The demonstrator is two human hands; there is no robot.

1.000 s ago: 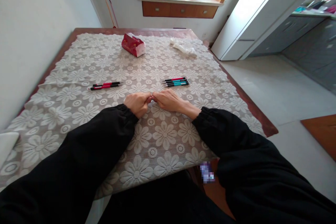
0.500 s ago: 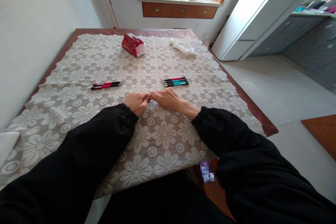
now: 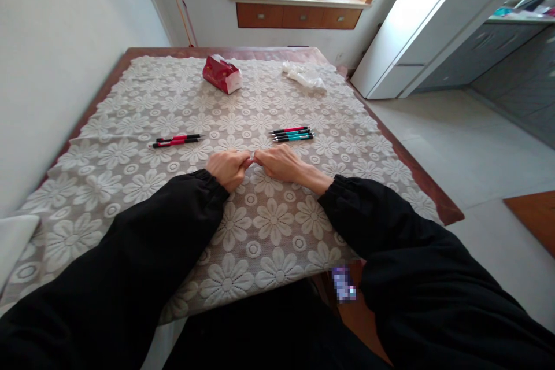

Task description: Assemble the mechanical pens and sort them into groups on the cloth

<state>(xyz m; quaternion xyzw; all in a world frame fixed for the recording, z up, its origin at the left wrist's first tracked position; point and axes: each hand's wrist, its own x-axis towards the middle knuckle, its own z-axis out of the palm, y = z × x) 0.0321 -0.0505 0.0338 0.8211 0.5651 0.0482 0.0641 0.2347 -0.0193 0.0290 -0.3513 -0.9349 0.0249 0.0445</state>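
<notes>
My left hand (image 3: pixel 229 169) and my right hand (image 3: pixel 280 162) meet knuckle to knuckle over the tablecloth, both closed with the fingers curled in. Whether anything sits inside either hand is hidden. Two red-and-black pens (image 3: pixel 177 141) lie side by side beyond my left hand, which does not touch them. Just past my right hand is a row of several pens, with a red-and-black pen (image 3: pixel 290 130) at the far side and a turquoise-and-black pen (image 3: pixel 293 137) at the near side.
A flower-patterned lace cloth (image 3: pixel 277 222) covers the wooden table (image 3: pixel 448 214). Farther back lie a red tissue packet (image 3: pixel 221 74) and a crumpled clear plastic bag (image 3: pixel 304 78). A white wall (image 3: pixel 65 40) runs along the left. A blurred-out phone-like object (image 3: pixel 344 284) is below the front edge.
My hands stay closed and together in nearly the same spot. The view has shifted slightly; the pens have not moved on the cloth.
</notes>
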